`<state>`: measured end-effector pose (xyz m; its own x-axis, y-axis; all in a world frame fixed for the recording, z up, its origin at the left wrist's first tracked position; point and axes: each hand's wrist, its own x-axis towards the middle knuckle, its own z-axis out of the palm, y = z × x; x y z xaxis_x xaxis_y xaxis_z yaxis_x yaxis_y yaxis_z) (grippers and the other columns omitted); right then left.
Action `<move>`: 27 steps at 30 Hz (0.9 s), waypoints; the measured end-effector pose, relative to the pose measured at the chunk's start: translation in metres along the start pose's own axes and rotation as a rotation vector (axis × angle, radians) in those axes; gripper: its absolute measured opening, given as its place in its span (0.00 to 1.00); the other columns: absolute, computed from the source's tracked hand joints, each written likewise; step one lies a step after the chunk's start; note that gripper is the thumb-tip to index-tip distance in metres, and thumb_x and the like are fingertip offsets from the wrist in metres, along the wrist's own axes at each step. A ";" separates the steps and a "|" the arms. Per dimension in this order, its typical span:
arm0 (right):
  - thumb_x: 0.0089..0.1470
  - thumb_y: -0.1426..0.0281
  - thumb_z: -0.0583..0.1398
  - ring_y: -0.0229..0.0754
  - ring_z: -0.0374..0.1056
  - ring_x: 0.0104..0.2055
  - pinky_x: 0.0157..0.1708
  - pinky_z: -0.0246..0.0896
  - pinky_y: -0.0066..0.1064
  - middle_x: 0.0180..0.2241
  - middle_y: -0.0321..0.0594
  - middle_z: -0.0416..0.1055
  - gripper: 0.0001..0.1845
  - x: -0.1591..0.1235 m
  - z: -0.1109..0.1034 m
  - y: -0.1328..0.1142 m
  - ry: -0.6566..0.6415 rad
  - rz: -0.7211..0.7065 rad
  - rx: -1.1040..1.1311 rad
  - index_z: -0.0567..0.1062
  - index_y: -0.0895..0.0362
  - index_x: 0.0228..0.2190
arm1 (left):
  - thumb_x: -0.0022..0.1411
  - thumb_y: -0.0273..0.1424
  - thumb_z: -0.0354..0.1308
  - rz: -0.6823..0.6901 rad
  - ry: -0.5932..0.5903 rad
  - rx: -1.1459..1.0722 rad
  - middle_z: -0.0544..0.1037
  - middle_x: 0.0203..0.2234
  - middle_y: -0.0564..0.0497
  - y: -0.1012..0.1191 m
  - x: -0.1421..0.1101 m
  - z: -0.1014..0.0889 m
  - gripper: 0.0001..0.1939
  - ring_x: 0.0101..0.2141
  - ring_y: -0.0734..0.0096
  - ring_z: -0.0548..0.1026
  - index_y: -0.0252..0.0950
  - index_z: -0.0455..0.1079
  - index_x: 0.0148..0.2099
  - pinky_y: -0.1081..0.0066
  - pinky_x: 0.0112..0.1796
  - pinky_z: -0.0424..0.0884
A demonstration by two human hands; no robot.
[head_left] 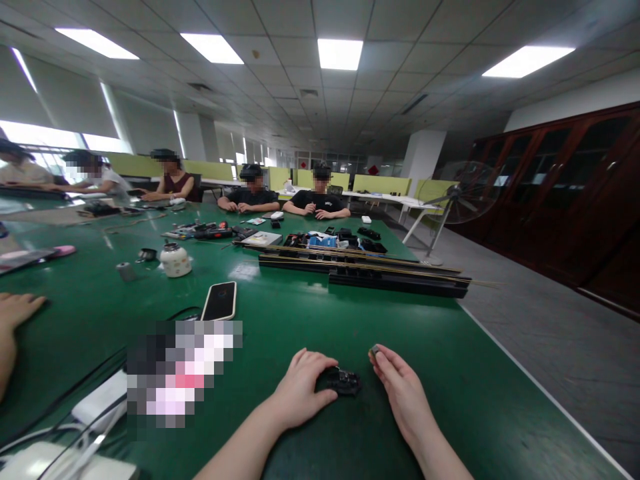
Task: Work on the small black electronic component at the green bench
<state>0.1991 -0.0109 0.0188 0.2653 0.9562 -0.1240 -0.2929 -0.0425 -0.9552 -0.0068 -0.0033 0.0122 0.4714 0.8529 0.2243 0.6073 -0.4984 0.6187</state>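
Observation:
Near the front of the green table [280, 320] lies a small black plastic part [344, 381], with uneven details on its top. My left hand [304, 387] grips its left end between thumb and fingers, and the part appears to rest on the tabletop. To the right of it, my right hand [400, 387] pinches a small greyish metal piece [374, 352] between thumb and fingertips. That piece is too small to name, and it is held apart from the black part.
Long black rails [400, 283] with thin brass-coloured rods lie across the table ahead. A phone [220, 301], a white jar [176, 260], and a power strip with cables [70, 463] are to the left. Another person's hand [20, 310] rests at the left edge. Several people sit beyond.

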 end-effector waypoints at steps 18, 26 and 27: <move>0.43 0.60 0.63 0.50 0.69 0.43 0.49 0.59 0.42 0.38 0.41 0.76 0.16 -0.007 0.004 0.007 -0.283 -0.234 -0.487 0.77 0.53 0.35 | 0.52 0.32 0.61 0.001 -0.005 0.009 0.73 0.43 0.51 0.002 0.001 -0.002 0.21 0.48 0.61 0.67 0.44 0.66 0.49 0.53 0.57 0.46; 0.44 0.69 0.62 0.50 0.64 0.48 0.52 0.55 0.43 0.41 0.39 0.74 0.09 -0.016 0.007 0.004 -0.442 -0.387 -0.779 0.78 0.48 0.32 | 0.51 0.30 0.61 0.006 0.005 0.011 0.74 0.43 0.51 0.003 0.001 -0.002 0.20 0.47 0.61 0.68 0.42 0.66 0.48 0.55 0.56 0.48; 0.44 0.69 0.62 0.50 0.64 0.48 0.52 0.55 0.43 0.41 0.39 0.74 0.09 -0.017 0.007 0.004 -0.449 -0.395 -0.799 0.78 0.47 0.32 | 0.52 0.30 0.61 0.006 0.007 0.016 0.74 0.42 0.51 0.003 0.000 -0.002 0.20 0.46 0.61 0.68 0.42 0.67 0.48 0.55 0.56 0.49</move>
<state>0.1871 -0.0251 0.0192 -0.2094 0.9577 0.1975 0.4893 0.2775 -0.8268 -0.0062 -0.0041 0.0158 0.4706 0.8509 0.2337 0.6143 -0.5060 0.6055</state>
